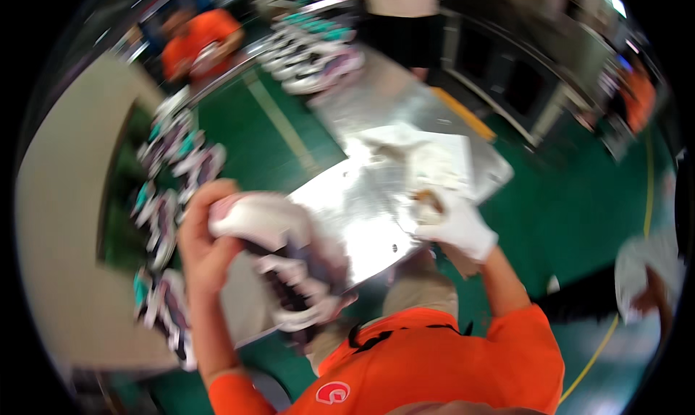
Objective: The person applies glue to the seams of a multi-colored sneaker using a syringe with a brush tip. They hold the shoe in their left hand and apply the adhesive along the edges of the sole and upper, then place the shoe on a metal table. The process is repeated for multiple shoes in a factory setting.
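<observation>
My left hand (pixel 205 234) is bare and grips a sneaker (pixel 279 223) at one end, holding it raised at the left of the metal table (pixel 326 205). The sneaker is white with pink, grey and black parts, and motion blurs it. My right hand (pixel 463 227) wears a white glove and is over the table's right side. Its fingers are bent around something small, pale and brown, too blurred to name. Beside that hand lies a crumpled white cloth or paper (pixel 438 158) on the shiny tabletop.
Several white, teal and black sneakers (pixel 163 227) line the left side along a beige surface (pixel 72 219). More sneakers (pixel 308 57) stand in rows at the far end. People in orange (pixel 206 42) are far left and far right. A grey cabinet (pixel 499 75) stands behind.
</observation>
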Demonstrator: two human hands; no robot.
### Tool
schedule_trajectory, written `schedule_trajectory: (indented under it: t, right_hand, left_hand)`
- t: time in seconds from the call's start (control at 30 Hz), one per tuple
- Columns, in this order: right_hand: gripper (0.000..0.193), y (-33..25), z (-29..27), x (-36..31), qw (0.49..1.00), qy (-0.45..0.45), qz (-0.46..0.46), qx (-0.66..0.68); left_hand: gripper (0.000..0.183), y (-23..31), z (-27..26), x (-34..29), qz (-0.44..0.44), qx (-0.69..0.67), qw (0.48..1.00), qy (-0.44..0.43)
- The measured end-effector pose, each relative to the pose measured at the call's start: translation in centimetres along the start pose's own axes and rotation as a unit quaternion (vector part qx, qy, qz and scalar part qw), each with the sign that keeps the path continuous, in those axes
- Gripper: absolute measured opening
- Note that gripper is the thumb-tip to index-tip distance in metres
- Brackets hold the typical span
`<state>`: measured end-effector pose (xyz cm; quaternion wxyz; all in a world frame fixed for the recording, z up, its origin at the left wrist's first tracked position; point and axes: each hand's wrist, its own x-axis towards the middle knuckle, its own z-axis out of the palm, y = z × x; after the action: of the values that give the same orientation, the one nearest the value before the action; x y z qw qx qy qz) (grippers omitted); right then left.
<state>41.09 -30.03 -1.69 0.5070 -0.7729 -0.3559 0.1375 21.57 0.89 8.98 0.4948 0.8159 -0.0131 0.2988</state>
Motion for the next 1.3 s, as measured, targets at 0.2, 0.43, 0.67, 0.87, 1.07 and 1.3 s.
schedule_trajectory:
  t: [0.2, 0.43, 0.67, 0.87, 1.07, 1.3]
  right_hand:
    - [0.091, -8.3, 0.0, 0.0, 0.904, -0.151, 0.008, 0.400]
    - [0.093, -9.9, 0.7, 2.8, 0.786, -0.255, -0.146, 0.544]
    - [0.081, -8.7, 1.0, 3.3, 0.866, -0.137, -0.200, 0.437]
    - [0.072, -8.2, 0.5, 3.3, 0.904, -0.069, -0.228, 0.355]
    - [0.058, -7.7, 3.0, 5.1, 0.839, -0.203, -0.196, 0.465]
    - [0.056, -5.4, 7.1, 6.4, 0.787, -0.272, -0.113, 0.542]
  left_hand:
    - [0.044, 1.4, 0.2, -2.9, 0.075, 0.061, 0.995, -0.006]
    - [0.052, 1.9, 1.0, -1.4, 0.037, 0.048, 0.997, -0.047]
    - [0.049, 1.7, 1.4, -0.6, 0.067, 0.065, 0.994, -0.059]
    - [0.053, 1.6, 1.1, -0.5, 0.026, 0.041, 0.997, -0.054]
    - [0.054, -0.4, 0.5, -1.4, -0.007, 0.000, 1.000, 0.002]
    - [0.060, -3.8, -1.0, -3.0, -0.046, -0.028, 0.994, 0.091]
